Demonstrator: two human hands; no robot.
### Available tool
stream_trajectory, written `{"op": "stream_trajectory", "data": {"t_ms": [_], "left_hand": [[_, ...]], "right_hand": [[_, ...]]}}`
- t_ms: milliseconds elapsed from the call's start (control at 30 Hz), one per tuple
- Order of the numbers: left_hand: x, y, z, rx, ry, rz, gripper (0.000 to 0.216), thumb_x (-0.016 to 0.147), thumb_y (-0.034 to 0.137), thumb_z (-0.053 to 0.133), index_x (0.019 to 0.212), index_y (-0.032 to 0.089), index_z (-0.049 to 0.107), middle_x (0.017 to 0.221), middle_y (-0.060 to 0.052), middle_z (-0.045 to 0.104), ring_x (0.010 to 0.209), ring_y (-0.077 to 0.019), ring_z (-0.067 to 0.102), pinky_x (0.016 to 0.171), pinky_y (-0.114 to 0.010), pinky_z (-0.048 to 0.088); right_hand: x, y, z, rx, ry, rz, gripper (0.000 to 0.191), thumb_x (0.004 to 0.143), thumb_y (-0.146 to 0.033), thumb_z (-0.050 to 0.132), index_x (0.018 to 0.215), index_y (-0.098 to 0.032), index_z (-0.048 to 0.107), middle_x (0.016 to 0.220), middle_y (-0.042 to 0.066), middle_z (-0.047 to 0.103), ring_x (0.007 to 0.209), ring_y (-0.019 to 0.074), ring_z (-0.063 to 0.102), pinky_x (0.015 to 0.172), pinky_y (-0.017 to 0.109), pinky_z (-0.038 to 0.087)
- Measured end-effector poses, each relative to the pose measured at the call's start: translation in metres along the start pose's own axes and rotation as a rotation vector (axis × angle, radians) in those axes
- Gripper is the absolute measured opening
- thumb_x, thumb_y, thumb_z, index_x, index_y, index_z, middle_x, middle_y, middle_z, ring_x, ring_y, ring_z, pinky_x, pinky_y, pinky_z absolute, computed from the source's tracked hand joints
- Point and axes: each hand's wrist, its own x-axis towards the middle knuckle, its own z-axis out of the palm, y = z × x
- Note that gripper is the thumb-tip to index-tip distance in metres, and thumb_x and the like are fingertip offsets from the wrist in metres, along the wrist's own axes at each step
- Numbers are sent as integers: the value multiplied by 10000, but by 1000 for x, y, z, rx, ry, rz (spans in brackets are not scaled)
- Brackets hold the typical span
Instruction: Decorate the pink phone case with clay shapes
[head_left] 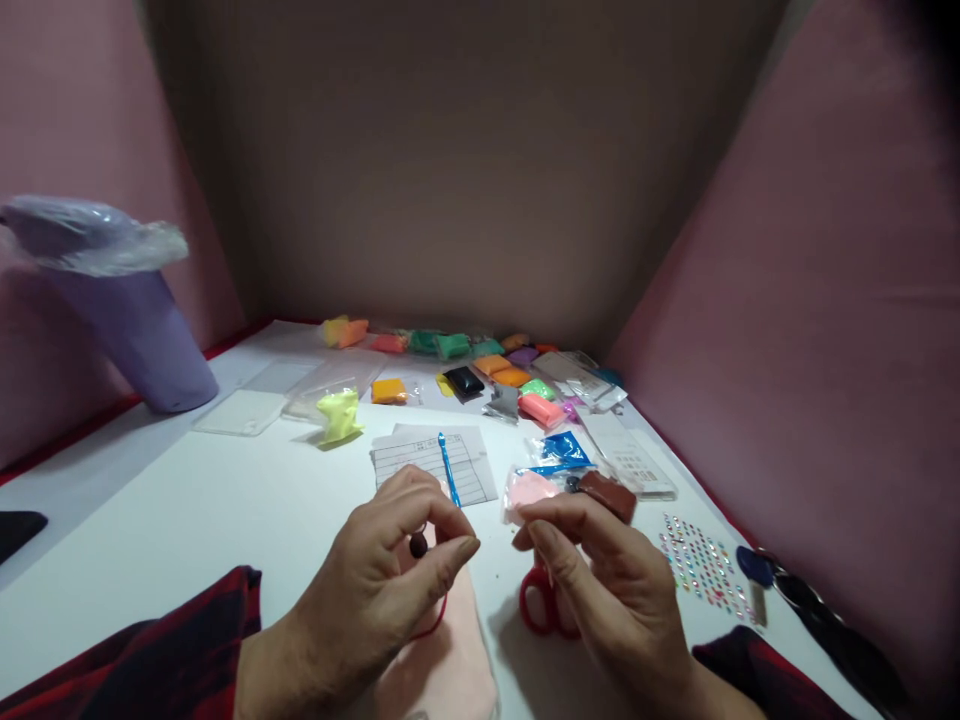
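My left hand [367, 570] hovers over a pale pink, rounded slab [457, 665], thumb and forefinger pinched together. Behind its fingers show a small dark brown ball [418, 545] and a thin red curved line [432, 630] on the slab. To the right, my right hand [611, 575] has its thumb and fingertips pressed together. Anything in either pinch is too small or hidden to make out. Red-handled scissors [531, 605] lie partly hidden beside my right hand. Beyond the hands, a blue modelling tool [448, 465] rests on a printed paper sheet [478, 470].
Several coloured clay packets [495, 370] line the back. Yellow clay [339, 415] sits left of the paper, a brown packet [611, 495] behind my right hand. A gem sticker sheet [705, 565] and keys [757, 567] lie right. A purple bin [150, 335] stands far left.
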Motion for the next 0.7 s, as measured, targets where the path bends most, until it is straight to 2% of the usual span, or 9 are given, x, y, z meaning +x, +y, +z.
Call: {"op": "stream_trajectory", "data": {"t_ms": [100, 200, 500, 633, 700], "left_hand": [[1, -3, 1, 65, -18, 23, 211, 893, 194, 540, 689, 184, 592, 675, -2, 566, 711, -164, 539, 655, -305, 434], [1, -8, 4, 151, -40, 94, 204, 881, 158, 538, 684, 174, 589, 661, -6, 554, 709, -172, 519, 656, -315, 411], [6, -14, 17, 290, -72, 221, 151, 859, 80, 514, 783, 169, 609, 697, -26, 587, 762, -201, 484, 691, -351, 374], [10, -16, 16, 327, -70, 267, 235, 857, 49, 457, 915, 176, 647, 704, -33, 611, 742, -203, 473, 667, -350, 376], [10, -16, 15, 324, -52, 252, 226, 882, 73, 452, 898, 180, 650, 696, -28, 606, 743, -200, 482, 675, -349, 387]], "right_hand": [[9, 0, -6, -148, -68, -54, 126, 917, -214, 573, 811, -204, 641, 743, 8, 611, 698, 158, 561, 642, 297, 435], [13, -2, -7, -170, -64, -53, 192, 917, -206, 573, 725, -192, 582, 698, -8, 559, 670, 145, 526, 635, 293, 414], [11, -2, -3, -162, -1, -103, 193, 920, -200, 572, 727, -192, 581, 711, -1, 577, 695, 157, 544, 666, 308, 419], [12, -2, -2, -148, 5, -98, 193, 920, -199, 571, 727, -196, 579, 710, -3, 570, 694, 158, 540, 670, 308, 422], [12, -2, -2, -151, 8, -94, 196, 919, -203, 573, 723, -196, 579, 702, -4, 568, 683, 157, 535, 659, 304, 420]]}}
